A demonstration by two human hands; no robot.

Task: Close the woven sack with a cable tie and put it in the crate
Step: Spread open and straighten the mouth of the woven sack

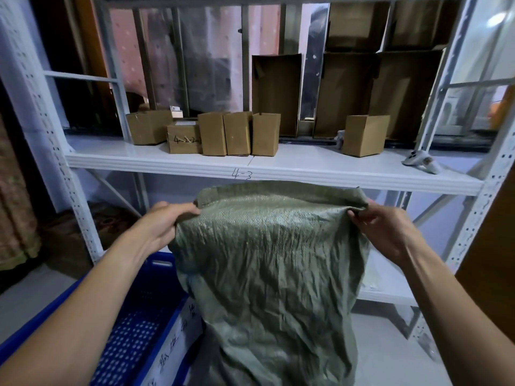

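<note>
Shelving; sack pinched: left hand, right hand

We see the grey-green woven sack hanging upright and crumpled, its mouth rolled over and untied, lifted by both top corners; the blue perforated crate sits just beside its lower left

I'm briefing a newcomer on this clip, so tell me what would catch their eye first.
The crumpled green woven sack fills the centre, held up by its top corners: the left hand grips one, the right hand pinches the other. Behind it, a white shelf marked 4-3 carries a row of small cardboard boxes. A blue perforated crate sits at lower left, beside the sack.
</note>
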